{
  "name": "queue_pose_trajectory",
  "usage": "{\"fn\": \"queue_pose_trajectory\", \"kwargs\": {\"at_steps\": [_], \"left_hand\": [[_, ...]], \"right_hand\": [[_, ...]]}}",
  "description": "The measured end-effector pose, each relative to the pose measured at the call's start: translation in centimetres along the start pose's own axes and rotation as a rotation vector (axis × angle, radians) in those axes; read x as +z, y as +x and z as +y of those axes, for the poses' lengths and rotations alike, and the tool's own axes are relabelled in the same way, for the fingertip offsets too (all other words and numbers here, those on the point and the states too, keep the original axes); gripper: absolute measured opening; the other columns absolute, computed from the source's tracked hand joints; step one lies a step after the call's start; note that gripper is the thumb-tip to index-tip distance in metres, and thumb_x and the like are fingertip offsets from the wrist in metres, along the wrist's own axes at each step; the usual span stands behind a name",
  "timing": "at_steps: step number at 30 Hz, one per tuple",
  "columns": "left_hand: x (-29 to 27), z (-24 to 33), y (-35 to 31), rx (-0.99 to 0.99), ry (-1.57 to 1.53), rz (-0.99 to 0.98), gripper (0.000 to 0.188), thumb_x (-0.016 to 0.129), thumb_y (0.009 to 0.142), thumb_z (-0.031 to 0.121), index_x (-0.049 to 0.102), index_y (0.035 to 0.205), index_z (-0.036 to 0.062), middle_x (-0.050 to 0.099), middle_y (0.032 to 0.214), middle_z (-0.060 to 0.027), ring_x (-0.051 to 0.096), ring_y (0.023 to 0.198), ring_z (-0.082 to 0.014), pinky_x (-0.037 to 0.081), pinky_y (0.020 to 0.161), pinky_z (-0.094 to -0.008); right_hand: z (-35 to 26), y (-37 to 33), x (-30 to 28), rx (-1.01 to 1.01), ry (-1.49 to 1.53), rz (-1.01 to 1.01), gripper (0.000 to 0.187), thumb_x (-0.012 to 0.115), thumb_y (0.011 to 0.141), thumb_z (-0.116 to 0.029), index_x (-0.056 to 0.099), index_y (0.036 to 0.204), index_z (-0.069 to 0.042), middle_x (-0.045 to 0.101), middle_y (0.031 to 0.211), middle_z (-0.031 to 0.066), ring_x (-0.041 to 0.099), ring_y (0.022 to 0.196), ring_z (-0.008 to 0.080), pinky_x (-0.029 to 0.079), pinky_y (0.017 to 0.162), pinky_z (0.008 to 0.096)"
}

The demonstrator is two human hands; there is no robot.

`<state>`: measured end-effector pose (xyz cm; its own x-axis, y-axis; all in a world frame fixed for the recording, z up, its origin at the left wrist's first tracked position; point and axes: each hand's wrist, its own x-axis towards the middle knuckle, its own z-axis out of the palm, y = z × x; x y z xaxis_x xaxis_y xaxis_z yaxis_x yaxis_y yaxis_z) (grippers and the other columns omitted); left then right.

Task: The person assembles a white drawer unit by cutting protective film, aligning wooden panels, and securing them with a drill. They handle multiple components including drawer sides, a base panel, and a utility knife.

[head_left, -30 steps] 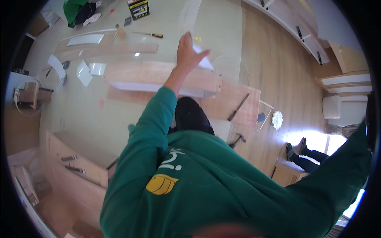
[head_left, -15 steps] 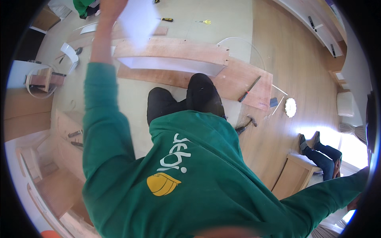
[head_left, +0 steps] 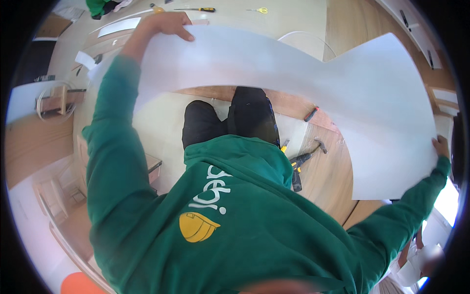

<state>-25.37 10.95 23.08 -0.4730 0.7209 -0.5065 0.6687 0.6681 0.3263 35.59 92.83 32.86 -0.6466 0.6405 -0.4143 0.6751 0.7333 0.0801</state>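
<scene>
White sheet runs left to right just beyond the knees, hiding most of the board on the floor. Left hand: fingers closed over the far edge toward the left, thumb on the face. Right hand: fingers closed on the right edge, partly hidden. Wide-apart grips probably keep the thin sheet spread, not folding. Left arm bent, elbow out left; right arm reaches well right. Hammer near right, likely parked clear of the sheet; scissors far.
</scene>
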Motion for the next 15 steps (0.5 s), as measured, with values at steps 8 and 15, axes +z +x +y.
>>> {"fn": "queue_pose_trajectory", "kwargs": {"at_steps": [8, 15], "left_hand": [[6.7, -2.9, 14.4, -0.046, -0.128, -0.282, 0.033, 0.081, 0.069, 0.023, 0.072, 0.091, 0.0002, 0.070, 0.077, -0.0098, 0.064, 0.070, -0.0195, 0.049, 0.067, -0.0328], [8.3, -4.2, 15.4, 0.025, -0.275, -0.229, 0.027, 0.083, 0.065, 0.019, 0.071, 0.081, 0.0015, 0.065, 0.068, -0.0060, 0.057, 0.063, -0.0169, 0.044, 0.061, -0.0320]], "right_hand": [[-39.6, 7.8, 19.6, -0.482, 0.138, 0.891, 0.033, 0.068, 0.084, -0.011, 0.064, 0.118, -0.009, 0.062, 0.119, 0.0153, 0.057, 0.114, 0.0344, 0.046, 0.097, 0.0442], [-58.6, 4.1, 23.6, -0.613, 0.337, 0.103, 0.054, 0.074, 0.080, -0.042, 0.064, 0.114, -0.002, 0.063, 0.119, 0.0219, 0.056, 0.116, 0.0379, 0.036, 0.105, 0.0481]]}}
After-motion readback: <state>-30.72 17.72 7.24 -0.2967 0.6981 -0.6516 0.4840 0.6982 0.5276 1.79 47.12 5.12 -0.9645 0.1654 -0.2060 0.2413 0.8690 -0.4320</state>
